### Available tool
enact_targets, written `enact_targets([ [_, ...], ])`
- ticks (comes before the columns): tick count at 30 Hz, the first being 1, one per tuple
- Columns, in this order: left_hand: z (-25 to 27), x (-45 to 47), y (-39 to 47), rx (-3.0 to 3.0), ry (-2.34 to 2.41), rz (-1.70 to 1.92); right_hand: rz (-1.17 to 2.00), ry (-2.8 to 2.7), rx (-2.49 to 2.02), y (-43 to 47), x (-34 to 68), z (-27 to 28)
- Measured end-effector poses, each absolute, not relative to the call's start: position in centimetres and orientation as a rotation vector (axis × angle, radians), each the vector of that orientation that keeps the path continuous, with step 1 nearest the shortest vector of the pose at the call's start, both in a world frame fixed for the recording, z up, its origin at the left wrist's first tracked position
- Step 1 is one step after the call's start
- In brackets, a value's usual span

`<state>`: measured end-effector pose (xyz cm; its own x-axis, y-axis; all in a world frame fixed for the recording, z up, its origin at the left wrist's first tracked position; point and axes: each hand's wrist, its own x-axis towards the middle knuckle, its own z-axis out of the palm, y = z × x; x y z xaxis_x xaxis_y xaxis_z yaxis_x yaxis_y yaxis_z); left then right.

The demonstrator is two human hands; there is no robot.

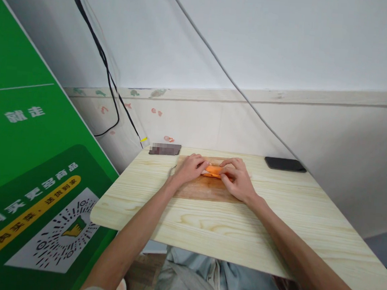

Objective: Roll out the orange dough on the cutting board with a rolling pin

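Firstly, at the far left of my feed I record a green panel [15, 149] with white lettering, a yellow strip and a round printed code. Right of it, black cables [99, 43] hang down the wall [195, 123]. Next, a dark flat item [165, 150], partly pixelated, lies at the rear of the pale wood-grain table [200, 224].

A curved metal loop [171, 170] shows at the left edge of the wooden board [206, 193]. Over that edge I find the left hand [190, 169], fingers curled and thumb reaching to the whitish end of the orange object [213, 170]; whether they clamp it, I cannot tell. The orange object is above the middle of the board, between both hands. The right hand [239, 181] has thumb and fingers pinched on its right part.

Further right, I note a grey cable [217, 57] slanting down the wall towards a black phone [285, 164], which lies flat near the table's rear edge.
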<state>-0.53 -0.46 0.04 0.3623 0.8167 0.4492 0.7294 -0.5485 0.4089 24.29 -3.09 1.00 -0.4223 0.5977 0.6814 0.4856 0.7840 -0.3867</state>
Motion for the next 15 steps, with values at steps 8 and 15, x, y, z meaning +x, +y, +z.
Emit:
enact_targets([
  [8,-0.02,-0.50,-0.46,2.470,1.412,0.953,0.176,-2.182,-0.750,-3.44,24.19,1.44],
  [15,-0.02,-0.54,-0.52,2.480,1.424,0.937,0.164,-2.182,-0.723,-3.51,24.18,1.49],
])
